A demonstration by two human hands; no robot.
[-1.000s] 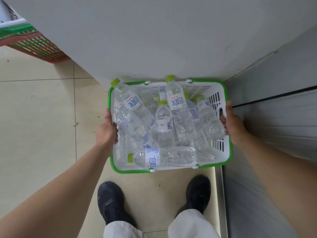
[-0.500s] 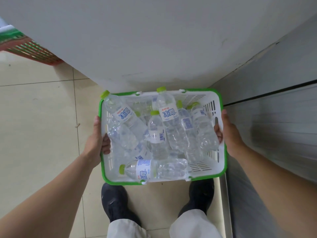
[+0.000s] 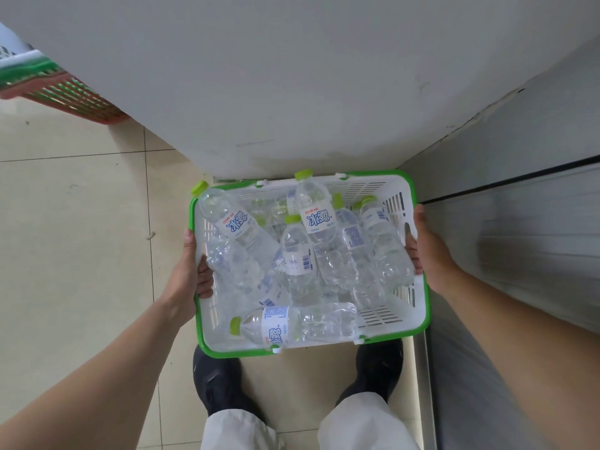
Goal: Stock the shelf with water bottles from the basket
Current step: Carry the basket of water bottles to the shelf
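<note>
While the left hand [image 3: 191, 274] and right hand [image 3: 425, 245] each curl fingers round a side of the basket [image 3: 418, 332], a tilt could roll those loosely piled bottles [image 3: 295, 251] right out.

The pale beige tiled floor [image 3: 81, 254] bears two black shoes [image 3: 216, 384] at six o'clock and a small light scrap [image 3: 150, 235] at nine o'clock. Over the shoes, a white slatted plastic basket with a green rim [image 3: 380, 316] holds heaped clear plastic water bottles with lime-green caps [image 3: 295, 251], one lying crosswise along its six o'clock edge.
</note>
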